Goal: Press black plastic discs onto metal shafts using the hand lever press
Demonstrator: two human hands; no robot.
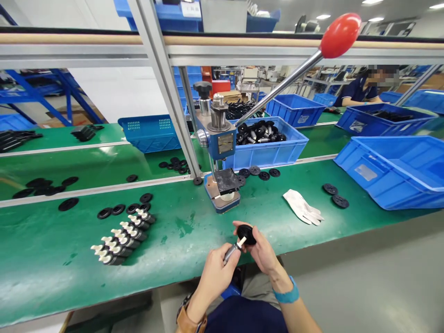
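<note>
My left hand (pixel 217 268) is closed round a small dark cylinder with a white tip (pixel 233 249). My right hand (pixel 258 247) pinches a black round disc (pixel 246 233) just above that white tip; the tip points at the disc. Both hands hover over the near edge of the green bench (pixel 52 259). Straight ahead stands a blue hand press (pixel 220 162) with a long lever ending in a red knob (pixel 340 34).
Rows of finished cylinders with white tips (pixel 121 236) lie left of my hands, black discs (pixel 118 209) beyond them. A white glove (pixel 303 209) lies right of the press. Blue bins (pixel 398 169) stand right; one bin (pixel 267 138) holds black parts. Another person (pixel 360 88) sits far right.
</note>
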